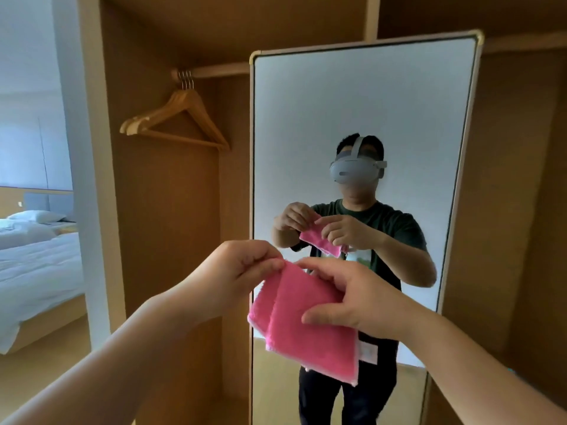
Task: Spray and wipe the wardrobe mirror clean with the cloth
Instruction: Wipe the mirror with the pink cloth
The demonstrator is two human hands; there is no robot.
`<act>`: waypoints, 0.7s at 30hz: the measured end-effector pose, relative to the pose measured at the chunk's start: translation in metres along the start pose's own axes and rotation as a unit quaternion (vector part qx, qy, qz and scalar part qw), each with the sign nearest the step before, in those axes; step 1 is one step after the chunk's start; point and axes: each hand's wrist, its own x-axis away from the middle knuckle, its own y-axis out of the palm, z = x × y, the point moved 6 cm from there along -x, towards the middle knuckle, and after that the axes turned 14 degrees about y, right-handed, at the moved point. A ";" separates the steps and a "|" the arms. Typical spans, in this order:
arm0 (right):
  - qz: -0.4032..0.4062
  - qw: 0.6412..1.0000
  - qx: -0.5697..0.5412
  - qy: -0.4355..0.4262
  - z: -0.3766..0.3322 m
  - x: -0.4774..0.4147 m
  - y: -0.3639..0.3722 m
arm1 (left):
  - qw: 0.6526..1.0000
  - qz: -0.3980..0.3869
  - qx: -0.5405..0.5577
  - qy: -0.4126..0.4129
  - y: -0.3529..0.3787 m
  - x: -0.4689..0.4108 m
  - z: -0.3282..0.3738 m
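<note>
A tall wardrobe mirror (362,118) with a pale frame stands straight ahead inside the wooden wardrobe. I hold a folded pink cloth (310,329) in front of its lower half. My left hand (236,271) pinches the cloth's top corner. My right hand (352,296) grips its right side, thumb across the front. A white label hangs at the cloth's right edge. The mirror reflects a person holding the same cloth. No spray bottle is in view.
Wooden hangers (178,121) hang on a rail in the open wardrobe bay left of the mirror. A wooden partition (506,210) stands to the right. Through the opening at far left is a bed (36,262) with white bedding.
</note>
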 end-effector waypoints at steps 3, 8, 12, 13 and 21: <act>-0.051 0.998 -0.020 0.029 -0.002 0.004 -0.002 | 1.000 0.008 -0.005 -0.004 0.002 0.001 -0.002; 0.088 0.988 0.110 0.060 -0.008 -0.011 -0.017 | 0.997 0.025 0.067 -0.030 0.009 -0.004 -0.016; 0.150 0.980 0.128 0.034 -0.025 -0.035 -0.021 | 0.989 -0.031 0.140 -0.030 0.008 -0.019 -0.033; 0.157 0.980 0.121 0.030 -0.028 -0.041 -0.021 | 0.990 -0.048 0.132 -0.031 0.005 -0.023 -0.038; 0.222 0.974 -0.037 0.016 -0.030 -0.072 -0.030 | 0.991 0.063 0.111 0.043 -0.055 -0.047 -0.074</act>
